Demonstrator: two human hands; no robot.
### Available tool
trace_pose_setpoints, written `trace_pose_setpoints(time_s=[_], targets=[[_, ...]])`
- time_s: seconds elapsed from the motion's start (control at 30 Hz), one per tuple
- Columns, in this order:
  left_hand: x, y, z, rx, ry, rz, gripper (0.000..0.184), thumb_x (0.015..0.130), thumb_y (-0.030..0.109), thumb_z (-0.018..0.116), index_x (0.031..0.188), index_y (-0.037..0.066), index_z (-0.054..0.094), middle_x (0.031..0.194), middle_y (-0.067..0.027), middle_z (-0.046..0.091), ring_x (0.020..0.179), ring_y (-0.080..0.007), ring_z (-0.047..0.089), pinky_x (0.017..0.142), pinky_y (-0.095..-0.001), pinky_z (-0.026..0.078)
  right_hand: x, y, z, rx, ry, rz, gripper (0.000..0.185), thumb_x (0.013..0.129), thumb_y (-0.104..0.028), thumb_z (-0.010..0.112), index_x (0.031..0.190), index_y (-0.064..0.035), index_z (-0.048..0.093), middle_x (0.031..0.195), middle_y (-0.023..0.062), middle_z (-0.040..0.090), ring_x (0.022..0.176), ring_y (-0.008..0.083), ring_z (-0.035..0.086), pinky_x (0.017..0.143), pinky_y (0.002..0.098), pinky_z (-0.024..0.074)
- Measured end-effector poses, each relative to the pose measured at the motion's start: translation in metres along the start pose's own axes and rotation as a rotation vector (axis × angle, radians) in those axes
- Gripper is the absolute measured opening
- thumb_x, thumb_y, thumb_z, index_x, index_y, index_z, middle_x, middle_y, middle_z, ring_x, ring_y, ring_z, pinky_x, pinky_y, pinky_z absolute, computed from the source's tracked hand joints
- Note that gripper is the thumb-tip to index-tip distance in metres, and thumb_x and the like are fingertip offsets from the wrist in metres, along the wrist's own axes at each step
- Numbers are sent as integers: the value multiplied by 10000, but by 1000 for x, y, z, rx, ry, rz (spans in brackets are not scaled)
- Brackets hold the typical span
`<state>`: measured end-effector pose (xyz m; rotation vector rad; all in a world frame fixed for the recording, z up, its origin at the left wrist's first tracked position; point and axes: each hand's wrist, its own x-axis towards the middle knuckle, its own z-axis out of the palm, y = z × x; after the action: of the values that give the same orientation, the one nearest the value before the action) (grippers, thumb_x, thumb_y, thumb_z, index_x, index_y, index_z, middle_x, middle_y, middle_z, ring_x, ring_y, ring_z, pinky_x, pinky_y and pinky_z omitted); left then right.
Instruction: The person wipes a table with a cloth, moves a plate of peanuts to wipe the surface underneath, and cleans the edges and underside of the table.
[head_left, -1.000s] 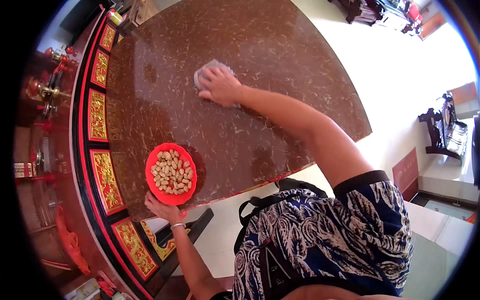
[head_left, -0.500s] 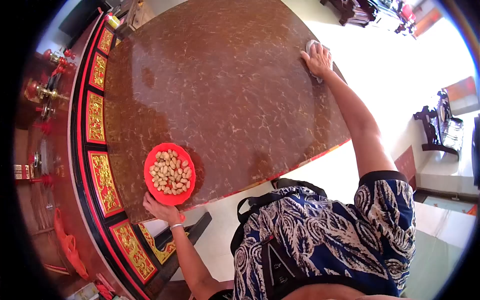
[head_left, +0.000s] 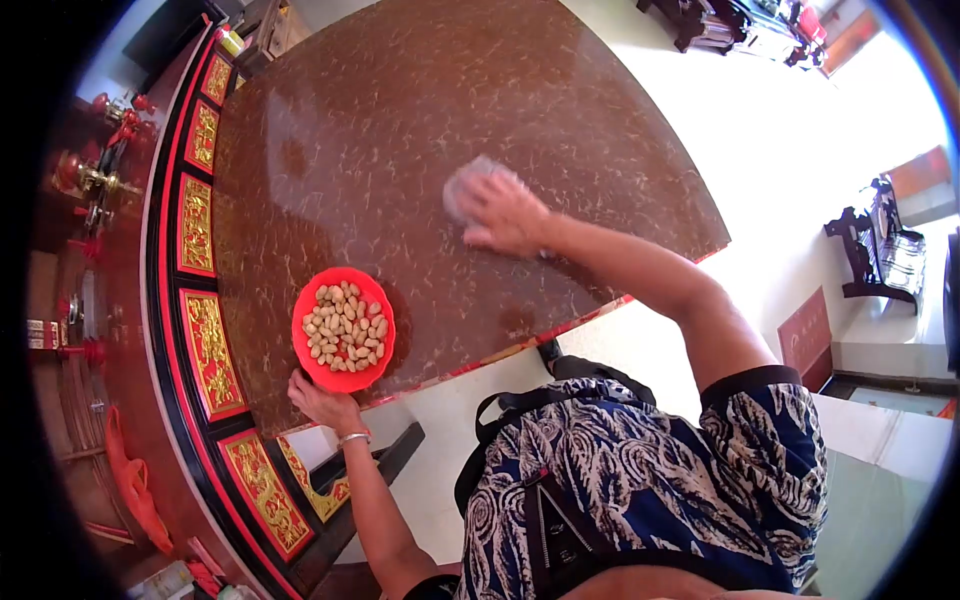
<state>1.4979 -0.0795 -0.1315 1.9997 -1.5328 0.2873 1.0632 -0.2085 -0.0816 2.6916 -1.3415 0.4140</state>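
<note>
A light greyish cloth (head_left: 462, 190) lies under my right hand (head_left: 507, 215) on the brown marbled table (head_left: 400, 110); the hand presses it flat with fingers spread and slightly blurred. Near the table's front left corner sits a red scalloped bowl (head_left: 301, 335) of unshelled peanuts (head_left: 345, 325). My left hand (head_left: 325, 402) is at the table edge just below the bowl, close against its rim. Its fingertips show at the left, while the rest of the grip is partly hidden, so whether it holds the bowl cannot be told.
A black and red cabinet with gold carved panels (head_left: 210, 345) runs along the table's left side. Red and brass ornaments (head_left: 90, 180) stand beyond it. A dark wooden chair (head_left: 880, 245) is at the far right, and a red mat (head_left: 806, 340) lies nearer.
My right hand with the cloth went out to the table's right edge, then came back left to the middle. My left hand has stayed beside the bowl.
</note>
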Motion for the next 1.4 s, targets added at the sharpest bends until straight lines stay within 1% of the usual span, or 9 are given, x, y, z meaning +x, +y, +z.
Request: trace_pose_setpoints(time_s=[0.07, 0.13, 0.23, 0.3, 0.5, 0.63, 0.73, 1.07, 1.4], targets=[[-1, -2, 0, 11, 7, 12, 516, 853, 278, 645, 1254, -18, 512, 1194, -208, 515, 1123, -395, 498, 930, -482, 403, 8, 41, 6, -62, 79, 282, 507, 921, -494, 488, 1297, -162, 565, 1468, 223, 330, 1261, 413, 387, 1076, 517, 324], [-1, -4, 2, 23, 17, 21, 514, 855, 273, 641, 1255, -21, 510, 1202, -209, 514, 1131, -395, 496, 932, -482, 402, -1, 84, -30, -86, -132, 491, 610, 919, -517, 480, 1363, -99, 494, 1482, 236, 303, 1281, 425, 377, 1064, 525, 329], [-1, -6, 4, 23, -6, 7, 514, 860, 273, 634, 1257, -26, 505, 1212, -212, 511, 1139, -400, 491, 940, -484, 398, -53, 154, -30, -169, 11, 809, 720, 953, -578, 403, 1440, -47, 386, 1505, 225, 297, 1333, 416, 344, 1115, 519, 270], [0, 0, -1, -27, 36, 66, 494, 829, 170, 607, 1269, -24, 494, 1178, -221, 504, 1115, -430, 490, 931, -490, 405, -89, 183, -38, -274, -63, 908, 780, 958, -615, 353, 1463, -22, 318, 1526, 212, 274, 1378, 376, 309, 1132, 516, 252], [-1, -4, 3, 0, 27, 42, 518, 837, 221, 652, 1268, -21, 495, 1222, -202, 503, 1127, -405, 496, 931, -486, 404, -91, 114, -45, -184, -80, 809, 805, 929, -603, 436, 1449, 0, 317, 1501, 241, 268, 1350, 412, 315, 1129, 534, 230], [1, 2, 2, 19, 18, 14, 523, 837, 225, 653, 1269, -23, 494, 1214, -205, 505, 1116, -405, 502, 928, -489, 405, -45, 14, -35, -24, -87, 336, 747, 916, -544, 487, 1423, -9, 367, 1490, 230, 308, 1353, 421, 314, 1117, 518, 263], [0, 3, -1, 9, 9, 32, 520, 841, 230, 646, 1270, -22, 494, 1213, -206, 505, 1108, -405, 507, 921, -494, 405, -12, 6, -7, -14, 25, 100, 724, 928, -529, 472, 1409, 5, 379, 1472, 239, 329, 1335, 419, 335, 1110, 512, 273], [-1, -7, 3, -22, -66, -5, 614, 875, 368, 583, 1324, -31, 452, 1227, -229, 476, 1155, -396, 472, 975, -470, 375, -30, 245, -36, -215, -86, 814, 761, 958, -606, 337, 1471, -44, 327, 1516, 237, 286, 1401, 402, 278, 1125, 523, 249], [3, 0, 0, -72, -54, 36, 718, 800, 403, 656, 1342, -17, 442, 1204, -225, 476, 1137, -402, 475, 969, -488, 373, 16, 340, -19, -247, -10, 967, 792, 951, -665, 289, 1477, -75, 330, 1528, 208, 277, 1416, 387, 252, 1138, 544, 205]])
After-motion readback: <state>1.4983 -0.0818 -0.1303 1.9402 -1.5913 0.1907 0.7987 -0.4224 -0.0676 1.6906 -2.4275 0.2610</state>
